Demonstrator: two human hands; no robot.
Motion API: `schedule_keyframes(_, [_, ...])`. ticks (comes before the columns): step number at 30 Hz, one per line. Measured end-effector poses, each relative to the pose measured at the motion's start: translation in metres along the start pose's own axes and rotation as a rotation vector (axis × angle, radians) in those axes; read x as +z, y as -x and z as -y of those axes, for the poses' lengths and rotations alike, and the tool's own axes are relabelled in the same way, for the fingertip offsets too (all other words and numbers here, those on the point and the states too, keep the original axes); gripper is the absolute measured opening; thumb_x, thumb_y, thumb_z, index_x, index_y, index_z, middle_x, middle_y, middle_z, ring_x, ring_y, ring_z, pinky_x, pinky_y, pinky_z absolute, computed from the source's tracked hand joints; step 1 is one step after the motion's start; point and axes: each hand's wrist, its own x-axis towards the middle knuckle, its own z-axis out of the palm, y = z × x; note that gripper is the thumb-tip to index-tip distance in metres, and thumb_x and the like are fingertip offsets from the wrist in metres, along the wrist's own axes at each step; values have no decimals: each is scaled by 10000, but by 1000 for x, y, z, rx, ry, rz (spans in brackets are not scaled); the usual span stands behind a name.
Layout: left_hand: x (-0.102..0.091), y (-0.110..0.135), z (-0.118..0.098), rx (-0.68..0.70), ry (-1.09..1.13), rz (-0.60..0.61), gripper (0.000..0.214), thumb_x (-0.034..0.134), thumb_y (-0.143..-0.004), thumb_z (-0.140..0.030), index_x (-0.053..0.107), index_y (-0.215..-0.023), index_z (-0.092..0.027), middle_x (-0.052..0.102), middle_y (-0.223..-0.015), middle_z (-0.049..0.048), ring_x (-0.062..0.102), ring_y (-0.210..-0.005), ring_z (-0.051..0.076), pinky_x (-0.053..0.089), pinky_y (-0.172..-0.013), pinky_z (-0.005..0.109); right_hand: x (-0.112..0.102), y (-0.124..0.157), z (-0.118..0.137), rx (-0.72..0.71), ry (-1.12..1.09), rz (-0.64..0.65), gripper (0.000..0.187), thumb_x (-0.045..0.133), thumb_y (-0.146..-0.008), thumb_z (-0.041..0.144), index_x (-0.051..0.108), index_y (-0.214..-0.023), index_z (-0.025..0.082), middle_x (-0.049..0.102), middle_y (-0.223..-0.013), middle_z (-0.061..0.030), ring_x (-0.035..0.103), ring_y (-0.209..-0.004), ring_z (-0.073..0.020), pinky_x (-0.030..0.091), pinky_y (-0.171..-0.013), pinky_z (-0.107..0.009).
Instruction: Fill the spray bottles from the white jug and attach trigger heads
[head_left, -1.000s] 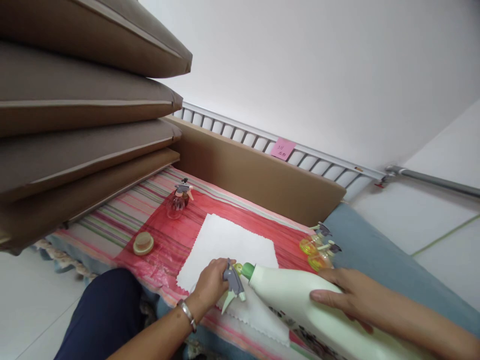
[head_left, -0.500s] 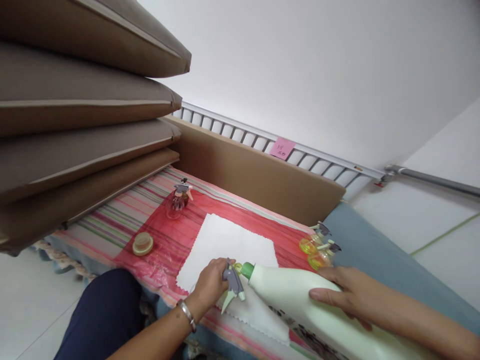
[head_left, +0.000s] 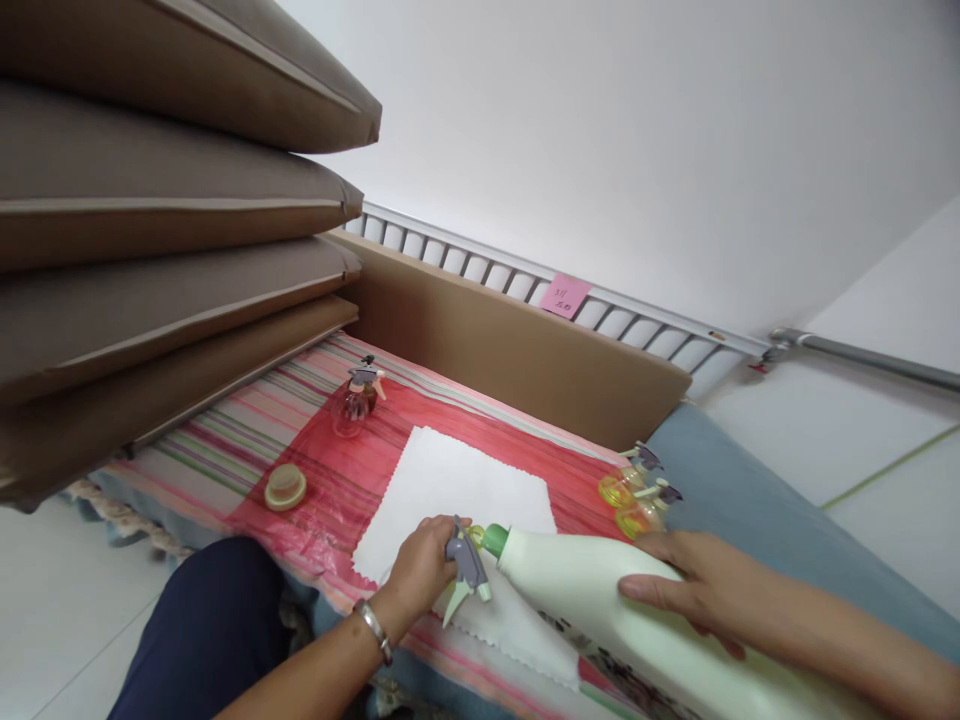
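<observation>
Two hands worked low in the frame. Bottom centre, the left hand [head_left: 417,570] had its fingers curled tight round the grey sprayer [head_left: 466,560], over the white cloth [head_left: 457,485]; further right, the right hand [head_left: 686,585] clasped the white bottle [head_left: 577,590], lying nearly flat. Tipped so low, I reckoned, it could spill if that sprayer came loose.
</observation>
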Motion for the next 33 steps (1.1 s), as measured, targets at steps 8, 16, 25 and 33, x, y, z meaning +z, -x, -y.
schedule_keyframes(8, [2, 0, 3, 2, 7, -2, 440, 604, -690, -83, 615, -1116, -190, 658, -1117, 67, 566, -1041, 231, 439, -907, 332, -1, 0, 3, -5, 5, 23, 413, 487, -805, 528, 627, -844, 141, 502, -621, -10, 493, -472, -120, 358, -338, -176])
schedule_keyframes(16, [2, 0, 3, 11, 6, -1, 424, 606, -696, -90, 615, -1108, -192, 657, -1118, 64, 565, -1038, 229, 436, -910, 333, -1, 2, 1, -26, 7, 1, 429, 488, -810, 537, 628, -841, 134, 506, -620, -14, 503, -474, -124, 361, -341, -176])
schedule_keyframes(25, [2, 0, 3, 5, -3, 2, 445, 598, -698, -81, 601, -1127, -198, 654, -1115, 61, 561, -1040, 226, 428, -910, 330, -2, 4, 9, -12, -2, 16, 401, 492, -813, 501, 625, -859, 126, 503, -625, -18, 514, -499, -131, 362, -343, -173])
schedule_keyframes(33, [0, 1, 0, 7, 2, 11, 427, 593, -693, -78, 610, -1106, -185, 655, -1110, 63, 562, -1036, 226, 428, -910, 328, -4, 4, 9, -10, -6, 13, 394, 499, -810, 502, 627, -838, 131, 509, -613, -15, 506, -482, -127, 356, -339, -174])
